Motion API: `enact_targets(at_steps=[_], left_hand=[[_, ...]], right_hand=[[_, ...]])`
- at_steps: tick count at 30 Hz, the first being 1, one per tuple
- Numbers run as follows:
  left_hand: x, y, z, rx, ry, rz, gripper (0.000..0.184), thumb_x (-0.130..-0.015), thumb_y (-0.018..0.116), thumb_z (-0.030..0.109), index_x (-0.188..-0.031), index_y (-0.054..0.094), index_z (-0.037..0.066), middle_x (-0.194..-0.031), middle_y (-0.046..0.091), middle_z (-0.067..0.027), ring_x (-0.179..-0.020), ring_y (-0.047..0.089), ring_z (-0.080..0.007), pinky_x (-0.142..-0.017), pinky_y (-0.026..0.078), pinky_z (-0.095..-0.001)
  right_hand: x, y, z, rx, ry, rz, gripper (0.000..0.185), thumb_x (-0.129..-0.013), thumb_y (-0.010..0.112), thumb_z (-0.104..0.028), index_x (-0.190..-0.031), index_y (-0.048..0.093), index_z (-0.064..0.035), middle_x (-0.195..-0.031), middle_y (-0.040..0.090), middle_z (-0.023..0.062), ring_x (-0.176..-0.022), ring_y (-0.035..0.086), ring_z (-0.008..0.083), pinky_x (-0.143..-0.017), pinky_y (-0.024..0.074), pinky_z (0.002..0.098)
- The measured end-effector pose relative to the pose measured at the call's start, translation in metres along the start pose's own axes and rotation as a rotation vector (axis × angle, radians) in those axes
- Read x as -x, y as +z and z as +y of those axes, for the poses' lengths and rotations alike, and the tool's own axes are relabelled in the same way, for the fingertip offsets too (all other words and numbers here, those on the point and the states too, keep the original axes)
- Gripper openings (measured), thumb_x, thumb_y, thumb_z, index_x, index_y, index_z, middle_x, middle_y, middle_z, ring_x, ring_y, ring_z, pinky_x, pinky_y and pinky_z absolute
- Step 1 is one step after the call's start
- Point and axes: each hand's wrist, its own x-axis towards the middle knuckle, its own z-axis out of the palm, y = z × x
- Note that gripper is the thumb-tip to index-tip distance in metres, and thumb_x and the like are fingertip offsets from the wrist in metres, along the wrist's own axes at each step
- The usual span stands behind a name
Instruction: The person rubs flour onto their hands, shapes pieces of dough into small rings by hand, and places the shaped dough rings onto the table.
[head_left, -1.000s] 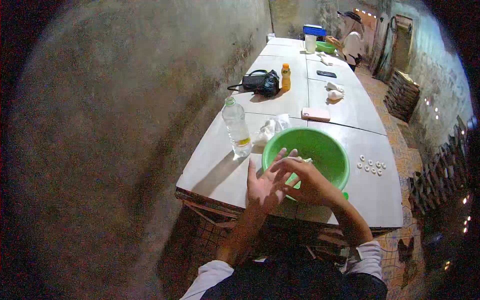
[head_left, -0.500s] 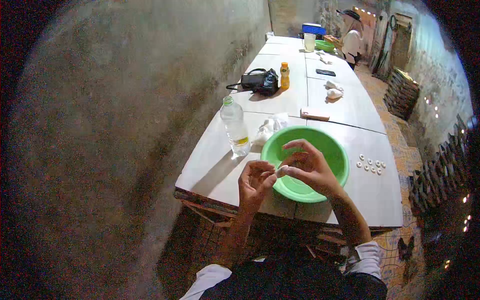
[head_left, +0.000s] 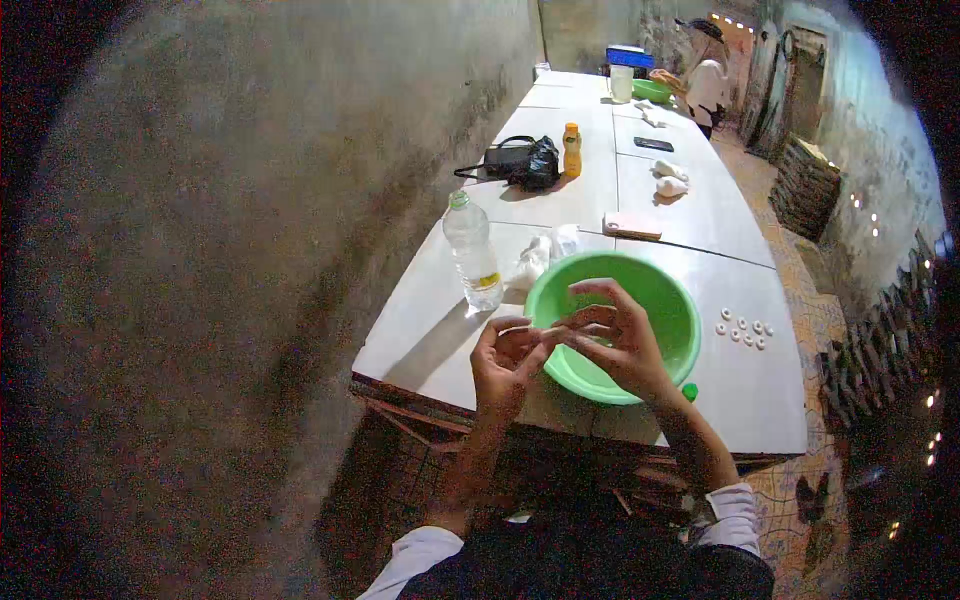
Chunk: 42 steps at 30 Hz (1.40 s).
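Over the near left side of a green basin (head_left: 655,280), the fingertips of both my hands meet in a pinch. My left hand (head_left: 504,372) and my right hand (head_left: 628,348) hold a small white dough-like piece between them, mostly hidden by the fingers. The right hand's index finger arches above the pinch. On the table to the right of the basin lie several small white rings (head_left: 742,324). A green bottle cap (head_left: 690,392) sits by my right forearm, close to the basin's rim.
Left of the basin stands a clear plastic bottle (head_left: 468,250), with crumpled white plastic (head_left: 535,262) beside it. Farther up the white table (head_left: 420,335) are a pink box-like item (head_left: 633,226), black bag (head_left: 520,163), orange bottle (head_left: 571,150) and phone (head_left: 653,144). Another person (head_left: 706,80) stands at the far end.
My fingertips have drawn closer together and shifted slightly left, covering more of the white piece. The green cap now shows beside my right forearm.
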Motion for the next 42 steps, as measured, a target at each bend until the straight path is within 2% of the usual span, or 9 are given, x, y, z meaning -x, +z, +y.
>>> enact_targets(at_steps=[6,9,17,21,23,26,30,35,42], left_hand=[[-0.002,0.002,0.001,0.069,-0.026,-0.045,0.039,-0.073,0.071,0.004,-0.105,0.049,0.002,-0.089,0.062,-0.008,-0.083,0.061,-0.0147,-0.076,0.05,-0.0267],[-0.005,-0.001,-0.005,0.021,-0.034,-0.107,0.039,-0.073,0.071,0.003,-0.106,0.049,0.002,-0.093,0.06,-0.0071,-0.086,0.06,-0.0141,-0.078,0.049,-0.0256],[-0.004,-0.003,-0.009,0.304,-0.06,-0.164,0.042,-0.077,0.068,0.006,-0.114,0.049,0.002,-0.102,0.059,-0.0083,-0.095,0.058,-0.0154,-0.087,0.046,-0.0279],[-0.005,-0.006,-0.007,0.174,-0.086,-0.122,0.04,-0.076,0.069,0.005,-0.112,0.05,0.002,-0.103,0.059,-0.009,-0.095,0.058,-0.0156,-0.086,0.047,-0.0276],[-0.005,-0.002,0.005,0.141,-0.168,-0.081,0.038,-0.076,0.069,0.005,-0.11,0.051,0.002,-0.101,0.06,-0.0084,-0.094,0.058,-0.0149,-0.085,0.047,-0.0269],[-0.009,-0.011,-0.015,0.166,-0.109,-0.133,0.038,-0.076,0.069,0.004,-0.109,0.051,0.002,-0.102,0.06,-0.009,-0.093,0.058,-0.0147,-0.084,0.048,-0.0264],[-0.011,-0.006,-0.015,0.178,-0.108,-0.134,0.038,-0.075,0.069,0.003,-0.109,0.051,0.002,-0.105,0.059,-0.0105,-0.093,0.059,-0.0149,-0.083,0.048,-0.0268],[-0.011,0.003,0.0,0.221,-0.241,-0.124,0.042,-0.076,0.067,0.001,-0.114,0.049,0.001,-0.098,0.064,-0.0121,-0.09,0.061,-0.0158,-0.082,0.049,-0.0285],[-0.012,0.004,-0.011,0.18,-0.144,-0.143,0.046,-0.076,0.069,0.002,-0.117,0.047,0.002,-0.094,0.065,-0.0117,-0.089,0.062,-0.0153,-0.081,0.05,-0.0286]], right_hand=[[0.002,0.0,0.003,0.054,-0.049,0.043,0.042,-0.079,0.066,-0.006,-0.116,0.045,-0.0025,-0.096,0.063,0.0098,-0.092,0.063,0.0185,-0.083,0.0492,0.0312],[0.002,-0.001,0.003,0.088,-0.054,0.042,0.042,-0.079,0.067,-0.006,-0.115,0.046,-0.0015,-0.1,0.062,0.0091,-0.093,0.063,0.0184,-0.083,0.049,0.0307],[-0.001,0.0,0.009,0.046,-0.114,0.076,0.042,-0.078,0.066,-0.005,-0.115,0.047,-0.0021,-0.099,0.064,0.009,-0.093,0.063,0.0175,-0.082,0.0486,0.0291],[-0.002,0.0,0.008,0.048,-0.077,0.083,0.043,-0.078,0.067,-0.005,-0.115,0.047,-0.002,-0.099,0.064,0.0094,-0.093,0.063,0.0175,-0.082,0.0487,0.0292],[-0.002,0.0,0.01,0.077,-0.129,0.078,0.044,-0.078,0.066,-0.001,-0.117,0.045,-0.0003,-0.095,0.064,0.0145,-0.093,0.062,0.0199,-0.083,0.0493,0.0315],[-0.002,0.003,0.01,0.063,-0.122,0.094,0.045,-0.076,0.068,-0.004,-0.116,0.047,-0.0017,-0.095,0.065,0.0101,-0.091,0.064,0.0173,-0.082,0.0489,0.0295],[0.0,0.002,0.011,0.102,-0.121,0.133,0.044,-0.077,0.068,-0.004,-0.115,0.047,-0.0017,-0.094,0.066,0.0108,-0.091,0.064,0.0173,-0.081,0.0492,0.0294],[0.003,0.0,0.011,0.15,-0.161,0.145,0.042,-0.077,0.068,-0.003,-0.114,0.047,-0.0021,-0.094,0.066,0.0124,-0.09,0.064,0.0173,-0.079,0.05,0.0289],[0.007,-0.003,0.014,0.168,-0.195,0.171,0.042,-0.078,0.067,-0.003,-0.115,0.047,-0.0015,-0.091,0.066,0.0113,-0.09,0.064,0.018,-0.079,0.0499,0.0291]])
